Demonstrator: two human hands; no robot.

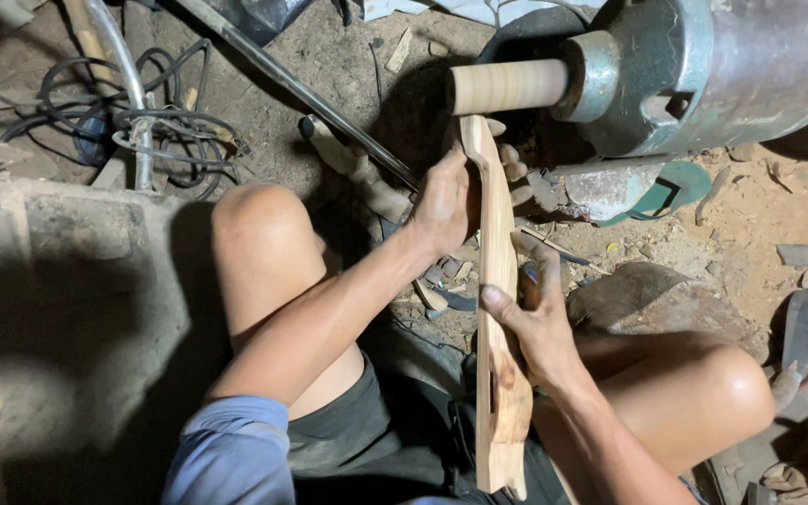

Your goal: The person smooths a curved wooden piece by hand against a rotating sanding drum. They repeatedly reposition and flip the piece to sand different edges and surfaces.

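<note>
Wood, pale and planed smooth, makes up the long flat board point(497, 309) that runs edge-up from the person's lap toward the machine; it narrows to a rounded tip at the top, widens near the bottom, and shows a dark knot and a small slot low on its face. The left hand point(446, 201) wraps the narrow upper part, fingers curled round the far side, and the right hand point(540, 327) clamps the middle, thumb pressed on the near face. Just above the tip a cylindrical drum point(507, 86) with a fine sandy, ribbed surface sticks out sideways from a grey metal hub point(596, 75) on a heavy, worn machine body point(722, 65); whether board and drum touch cannot be told. A green curved piece point(675, 187) lies under the hub. The person sits low, bare knees spread, in dark shorts and a blue sleeve point(236, 449). The ground point(750, 224) is packed dirt strewn with chips and offcuts. A long metal rod point(310, 98) lies slantwise on it, black cables point(151, 131) coil at upper left, and a rough concrete block point(67, 281) fills the left side, half in shadow. The machine is cut off at the top and right edges, and dark scrap at lower right is hard to make out.
</note>
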